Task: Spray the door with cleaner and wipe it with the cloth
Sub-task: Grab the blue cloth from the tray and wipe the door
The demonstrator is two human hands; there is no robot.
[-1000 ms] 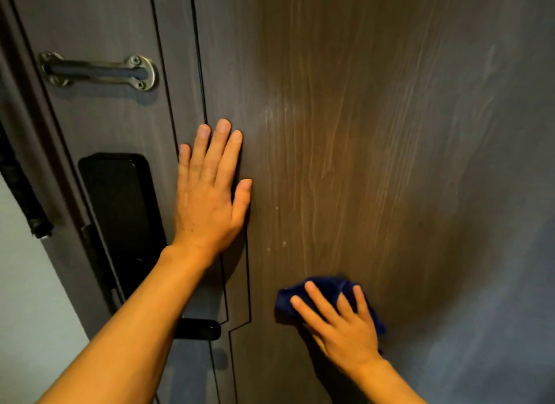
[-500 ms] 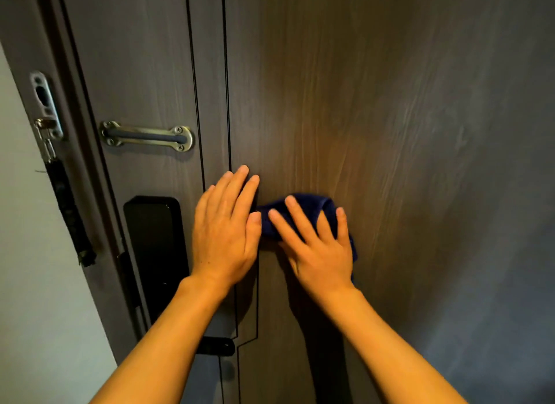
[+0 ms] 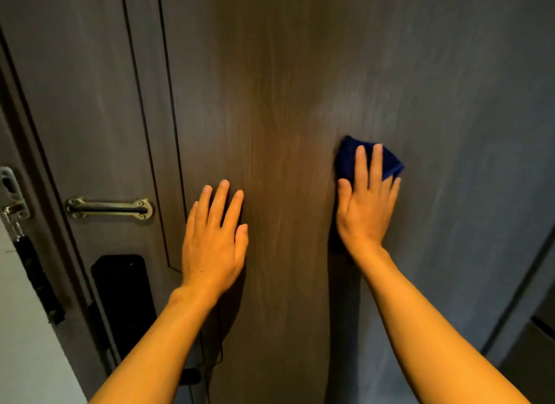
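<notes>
Pressing cloth (image 3: pixel 348 160) under R hand (image 3: pixel 365 211)

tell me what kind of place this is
Most likely the inside of a home's entrance door. A dark wood-grain door carries a metal door guard, a black electronic lock and a chain latch on the frame.

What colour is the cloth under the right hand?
Dark blue. The cloth under the right hand shows best in the head view.
</notes>
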